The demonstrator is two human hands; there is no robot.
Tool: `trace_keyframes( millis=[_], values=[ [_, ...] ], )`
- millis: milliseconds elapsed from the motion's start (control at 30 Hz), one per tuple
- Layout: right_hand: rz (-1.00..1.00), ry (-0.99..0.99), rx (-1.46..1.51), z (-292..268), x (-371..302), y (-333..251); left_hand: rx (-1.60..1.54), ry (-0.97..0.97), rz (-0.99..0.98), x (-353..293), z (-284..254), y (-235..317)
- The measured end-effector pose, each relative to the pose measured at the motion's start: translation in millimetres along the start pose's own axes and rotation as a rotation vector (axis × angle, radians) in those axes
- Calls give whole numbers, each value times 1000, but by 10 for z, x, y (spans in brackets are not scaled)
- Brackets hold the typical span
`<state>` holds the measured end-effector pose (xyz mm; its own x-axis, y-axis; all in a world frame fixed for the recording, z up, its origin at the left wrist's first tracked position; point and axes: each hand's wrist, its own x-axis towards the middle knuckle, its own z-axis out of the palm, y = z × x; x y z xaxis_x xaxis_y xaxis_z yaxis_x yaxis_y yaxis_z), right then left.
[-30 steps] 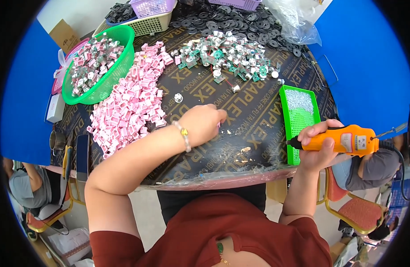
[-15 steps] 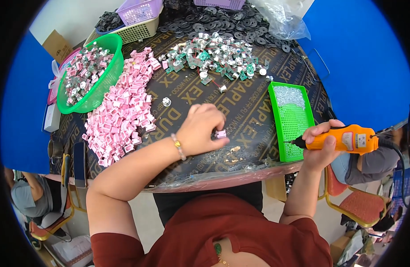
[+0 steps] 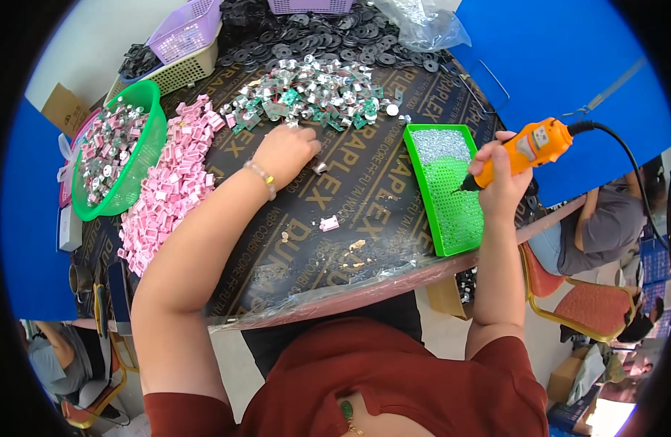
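My left hand (image 3: 286,151) is over the table at the near edge of a pile of small circuit boards with silvery parts (image 3: 314,87). Its fingers are curled, and the fingertips and whatever they hold are hidden. A small silvery part (image 3: 319,168) lies beside it. Nearer to me, a lone pink plastic housing (image 3: 329,223) rests on the table, untouched. My right hand (image 3: 501,178) is wrapped around an orange electric screwdriver (image 3: 531,149), its dark tip pointing left above a green tray (image 3: 421,193). Small silver screws (image 3: 441,143) fill the tray's far end.
A heap of pink housings (image 3: 171,175) spreads at the left, beside a tilted green basket (image 3: 158,120) of assembled parts. Black discs (image 3: 306,36) cover the table's far side, with a clear plastic bag (image 3: 426,29) next to them. The screwdriver's black cable (image 3: 634,160) hangs at the right.
My left hand has moved away from the pink housing toward the circuit-board pile. The screwdriver has risen and tilted, its tip still over the tray. The whole view has shifted.
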<state>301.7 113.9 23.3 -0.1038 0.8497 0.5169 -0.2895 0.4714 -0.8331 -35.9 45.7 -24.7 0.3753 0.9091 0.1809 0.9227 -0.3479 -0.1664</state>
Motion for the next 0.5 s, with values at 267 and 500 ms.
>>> trace_keyframes(
  millis=[267, 500],
  values=[
    [-11, -111, 99, 107, -46, 132, -308, 145, 100, -515, -57, 88],
    [19, -115, 76, 98, -71, 194, -399, 276, -385, -481, -252, 394]
  ],
)
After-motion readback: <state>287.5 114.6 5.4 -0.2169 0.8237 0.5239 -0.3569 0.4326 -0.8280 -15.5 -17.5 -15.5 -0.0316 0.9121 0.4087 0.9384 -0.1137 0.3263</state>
